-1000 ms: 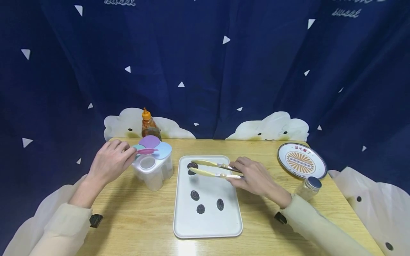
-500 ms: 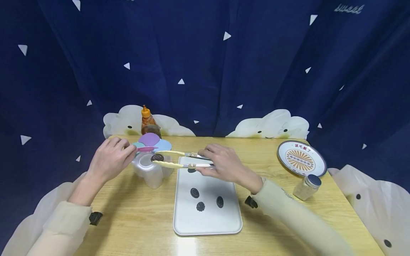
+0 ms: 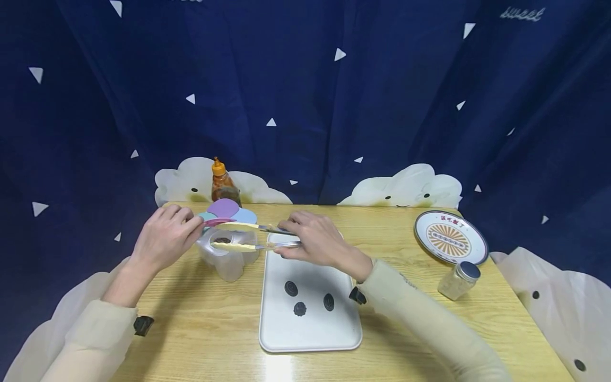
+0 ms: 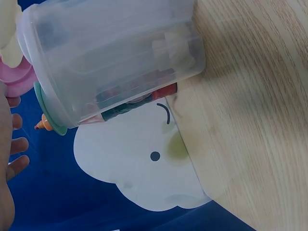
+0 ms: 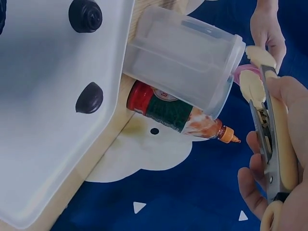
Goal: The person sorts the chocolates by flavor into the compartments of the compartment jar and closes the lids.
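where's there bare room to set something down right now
Bare table lies between the left sleeve and the tray, and at the back between the right hand and plate. It's crowded around the translucent container: left hand, tongs and sauce bottle all bunch there.

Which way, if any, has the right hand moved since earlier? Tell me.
Yes; judged against the white tray, the right hand moved left, toward the container.

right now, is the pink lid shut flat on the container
No, in the head view the left hand holds the pink lid raised above the container.
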The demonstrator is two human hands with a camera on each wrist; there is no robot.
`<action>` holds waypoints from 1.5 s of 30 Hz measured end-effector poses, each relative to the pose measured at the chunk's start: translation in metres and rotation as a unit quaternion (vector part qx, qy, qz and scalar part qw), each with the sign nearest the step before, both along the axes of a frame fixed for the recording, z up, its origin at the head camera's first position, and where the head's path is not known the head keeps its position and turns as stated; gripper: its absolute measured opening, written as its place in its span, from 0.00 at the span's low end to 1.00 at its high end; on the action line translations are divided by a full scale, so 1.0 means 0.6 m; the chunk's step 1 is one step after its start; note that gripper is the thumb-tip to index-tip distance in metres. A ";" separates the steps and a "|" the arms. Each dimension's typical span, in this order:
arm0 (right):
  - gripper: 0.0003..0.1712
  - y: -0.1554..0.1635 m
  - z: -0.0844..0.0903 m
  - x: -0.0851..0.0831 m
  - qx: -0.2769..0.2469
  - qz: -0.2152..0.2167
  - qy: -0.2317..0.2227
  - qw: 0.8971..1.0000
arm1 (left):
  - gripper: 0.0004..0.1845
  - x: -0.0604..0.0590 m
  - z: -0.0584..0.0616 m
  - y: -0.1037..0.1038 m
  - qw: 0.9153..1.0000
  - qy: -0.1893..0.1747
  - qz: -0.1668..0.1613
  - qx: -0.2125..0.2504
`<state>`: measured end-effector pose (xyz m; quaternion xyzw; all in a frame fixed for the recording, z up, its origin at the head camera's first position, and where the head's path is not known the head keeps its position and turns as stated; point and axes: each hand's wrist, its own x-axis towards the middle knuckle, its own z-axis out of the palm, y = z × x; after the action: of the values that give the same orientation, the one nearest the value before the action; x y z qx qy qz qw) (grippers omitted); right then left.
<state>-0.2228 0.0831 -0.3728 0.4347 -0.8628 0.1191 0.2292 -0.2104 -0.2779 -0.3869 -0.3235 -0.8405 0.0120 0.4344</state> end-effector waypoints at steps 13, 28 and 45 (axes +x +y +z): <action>0.29 0.068 -0.010 0.019 -0.009 -0.025 0.018 0.999 | 0.27 0.000 -0.001 0.001 1.000 0.004 -0.007 0.008; 0.30 0.180 -0.094 -0.002 0.039 -0.091 -0.014 0.995 | 0.27 0.001 -0.001 0.001 1.000 -0.010 0.001 0.002; 0.29 0.195 -0.167 -0.026 0.069 -0.101 -0.064 0.990 | 0.28 0.003 -0.001 0.002 1.000 -0.010 0.005 -0.004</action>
<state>-0.2382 0.2003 -0.4728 0.3512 -0.9214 0.0627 0.1542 -0.2084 -0.2768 -0.3874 -0.3212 -0.8462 0.0146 0.4249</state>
